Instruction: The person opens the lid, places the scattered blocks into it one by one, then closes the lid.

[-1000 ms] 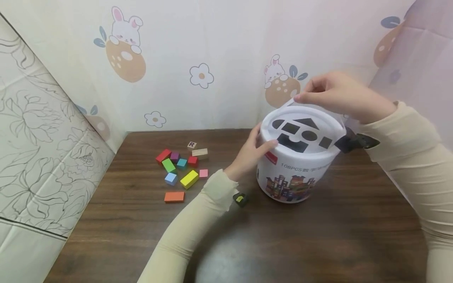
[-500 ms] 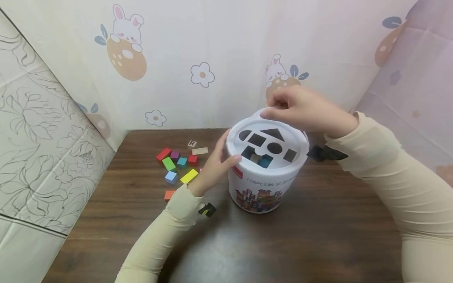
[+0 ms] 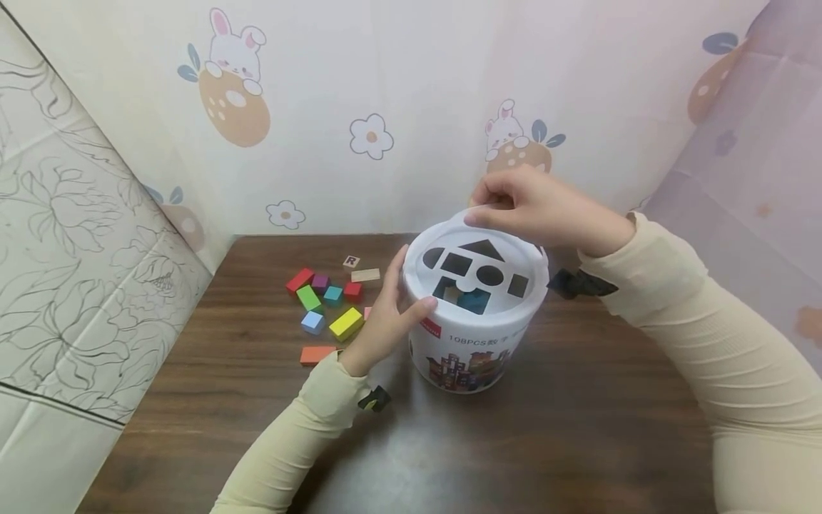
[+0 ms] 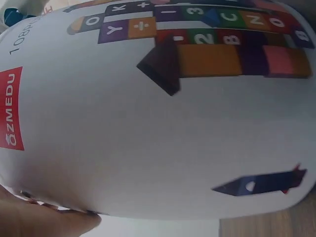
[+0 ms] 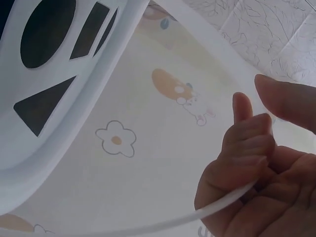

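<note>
A white toy-block bucket (image 3: 427, 360) stands upright on the table, printed with coloured blocks. Its lid (image 3: 514, 308) has several shaped cut-outs, and a teal block (image 3: 474, 303) shows through one of them. My left hand (image 3: 384, 320) lies against the bucket's left side, fingers fairly straight and thumb at the rim. In the left wrist view the bucket's printed wall fills most of the picture. Above the far rim, my right hand (image 3: 542, 210) holds the thin white handle (image 5: 143, 229), its fingers curled round it in the right wrist view.
Several loose blocks lie left of the bucket, among them a yellow block (image 3: 347, 324), a green block (image 3: 309, 298), an orange block (image 3: 317, 355) and a letter R block (image 3: 351, 261). A patterned curtain (image 3: 424, 86) hangs behind the wooden table (image 3: 578, 442).
The bucket has moved left and nearer, with both hands on it, mostly during the first half second. It now stands closer to the loose blocks, which have kept their places.
</note>
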Demonstrator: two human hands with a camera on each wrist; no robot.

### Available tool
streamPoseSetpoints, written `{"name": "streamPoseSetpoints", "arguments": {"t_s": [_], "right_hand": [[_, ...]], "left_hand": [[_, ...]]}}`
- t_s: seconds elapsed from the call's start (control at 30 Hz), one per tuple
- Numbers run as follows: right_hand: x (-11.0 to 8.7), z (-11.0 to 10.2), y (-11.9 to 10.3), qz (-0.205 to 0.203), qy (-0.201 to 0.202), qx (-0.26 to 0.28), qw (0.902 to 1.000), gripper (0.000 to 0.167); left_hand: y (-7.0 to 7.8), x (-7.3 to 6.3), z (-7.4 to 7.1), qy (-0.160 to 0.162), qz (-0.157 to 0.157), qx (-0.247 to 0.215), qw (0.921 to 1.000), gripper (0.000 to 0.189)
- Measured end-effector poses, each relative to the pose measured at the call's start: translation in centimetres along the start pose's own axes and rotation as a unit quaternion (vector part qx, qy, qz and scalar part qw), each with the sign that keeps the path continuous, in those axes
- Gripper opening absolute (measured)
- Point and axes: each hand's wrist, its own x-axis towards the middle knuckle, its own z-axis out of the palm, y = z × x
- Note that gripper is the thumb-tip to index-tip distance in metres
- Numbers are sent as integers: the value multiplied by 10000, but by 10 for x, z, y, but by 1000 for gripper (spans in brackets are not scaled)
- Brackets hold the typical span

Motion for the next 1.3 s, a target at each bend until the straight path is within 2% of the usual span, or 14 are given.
{"name": "streamPoseSetpoints", "arguments": {"t_s": [0.17,0.4,0.63,0.7,0.77,0.9,1.03,1.3], "right_hand": [[0,-4,4,-138,-146,47,9998,10],[3,-11,16,-708,-420,194,9964,20],[15,-14,31,-1205,-513,399,9906,22],[20,-16,38,-1229,-581,490,9895,24],[26,-17,45,-1152,-614,565,9898,24],[35,-16,62,-690,-550,712,9935,19],[46,-10,83,-362,-404,621,9966,15],[51,12,125,695,-459,211,9963,16]], "left_hand": [[1,2,0,-31,136,-94,9999,83],[5,2,-2,-5,102,-96,9999,83],[5,4,-3,-8,87,-51,9999,86],[5,5,-3,-9,66,-45,10000,85],[5,6,-2,-14,54,-47,10000,84],[5,7,0,-36,160,-131,9998,82],[4,6,1,-3,178,-169,9997,85],[2,6,2,51,58,-180,9998,91]]}}
